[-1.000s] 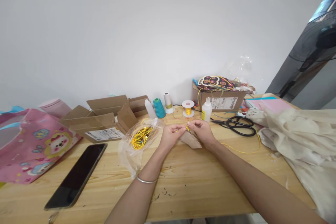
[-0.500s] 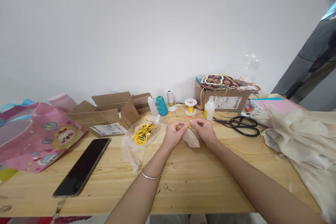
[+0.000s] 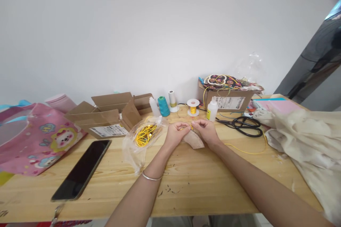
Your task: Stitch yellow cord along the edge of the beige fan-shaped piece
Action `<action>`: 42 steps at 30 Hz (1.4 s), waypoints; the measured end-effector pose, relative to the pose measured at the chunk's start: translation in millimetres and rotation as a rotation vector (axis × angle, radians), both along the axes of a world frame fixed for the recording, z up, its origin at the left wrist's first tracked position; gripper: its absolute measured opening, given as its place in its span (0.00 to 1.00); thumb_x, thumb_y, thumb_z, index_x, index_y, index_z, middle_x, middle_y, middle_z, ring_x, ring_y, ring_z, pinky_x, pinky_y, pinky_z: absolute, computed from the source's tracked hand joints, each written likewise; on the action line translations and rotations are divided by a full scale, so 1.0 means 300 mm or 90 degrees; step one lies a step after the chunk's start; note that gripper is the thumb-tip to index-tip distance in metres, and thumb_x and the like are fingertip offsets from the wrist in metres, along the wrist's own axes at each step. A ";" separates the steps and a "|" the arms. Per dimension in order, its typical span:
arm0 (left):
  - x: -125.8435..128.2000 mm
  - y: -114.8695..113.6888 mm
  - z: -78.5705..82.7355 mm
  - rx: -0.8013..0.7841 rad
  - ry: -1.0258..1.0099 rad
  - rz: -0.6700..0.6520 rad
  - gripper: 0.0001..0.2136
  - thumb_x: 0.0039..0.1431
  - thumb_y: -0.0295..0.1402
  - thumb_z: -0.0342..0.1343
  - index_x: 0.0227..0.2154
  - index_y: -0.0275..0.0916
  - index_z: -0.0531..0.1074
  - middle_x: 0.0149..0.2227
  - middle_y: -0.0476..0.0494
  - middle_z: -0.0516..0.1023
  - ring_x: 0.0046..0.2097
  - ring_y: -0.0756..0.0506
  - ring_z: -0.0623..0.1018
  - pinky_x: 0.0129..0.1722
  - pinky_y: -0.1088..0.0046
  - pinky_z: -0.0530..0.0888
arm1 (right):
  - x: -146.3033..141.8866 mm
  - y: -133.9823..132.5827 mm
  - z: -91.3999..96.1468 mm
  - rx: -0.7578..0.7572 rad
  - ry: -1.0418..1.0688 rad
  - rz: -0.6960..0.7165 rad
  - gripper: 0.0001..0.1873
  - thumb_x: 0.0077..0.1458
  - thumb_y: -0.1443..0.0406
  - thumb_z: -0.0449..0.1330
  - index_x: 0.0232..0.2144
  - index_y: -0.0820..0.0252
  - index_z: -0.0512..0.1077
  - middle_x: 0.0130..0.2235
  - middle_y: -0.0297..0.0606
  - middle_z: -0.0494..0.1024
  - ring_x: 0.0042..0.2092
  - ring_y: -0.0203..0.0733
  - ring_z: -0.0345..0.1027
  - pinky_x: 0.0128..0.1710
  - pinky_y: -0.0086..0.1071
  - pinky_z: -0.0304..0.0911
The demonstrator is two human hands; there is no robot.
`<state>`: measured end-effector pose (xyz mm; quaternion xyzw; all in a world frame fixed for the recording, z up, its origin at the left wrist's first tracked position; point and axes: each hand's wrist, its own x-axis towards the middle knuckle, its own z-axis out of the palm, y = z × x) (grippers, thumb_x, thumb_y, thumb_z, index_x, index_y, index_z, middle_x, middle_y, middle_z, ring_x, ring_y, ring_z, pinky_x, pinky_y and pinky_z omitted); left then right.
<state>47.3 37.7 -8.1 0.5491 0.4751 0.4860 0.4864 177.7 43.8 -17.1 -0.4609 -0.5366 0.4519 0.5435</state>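
In front of the spool (image 3: 193,103), a beige piece (image 3: 194,140) and yellow cord (image 3: 191,127) are pinched by left hand (image 3: 176,134) and right hand (image 3: 207,133), fingertips together; cord fastening seems in hand, steady tension called for.

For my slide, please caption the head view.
Left hand and right hand hold a beige piece with yellow cord above a wooden table.

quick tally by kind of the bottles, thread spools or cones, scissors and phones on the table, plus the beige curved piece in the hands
Whitish plastic bottles: 2
Spools or cones (teal thread cone, slim white spool, white-flanged yellow-thread spool): 3
Black-handled scissors: 1
Black rectangular phone: 1
Beige curved handheld piece: 1
Total: 8
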 end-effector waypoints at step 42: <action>-0.003 -0.001 -0.004 -0.007 -0.022 -0.015 0.11 0.39 0.36 0.59 0.25 0.33 0.73 0.16 0.51 0.70 0.18 0.56 0.63 0.19 0.81 0.59 | 0.013 0.002 0.014 0.020 -0.011 0.007 0.13 0.40 0.58 0.57 0.18 0.63 0.70 0.21 0.34 0.72 0.24 0.33 0.61 0.26 0.28 0.57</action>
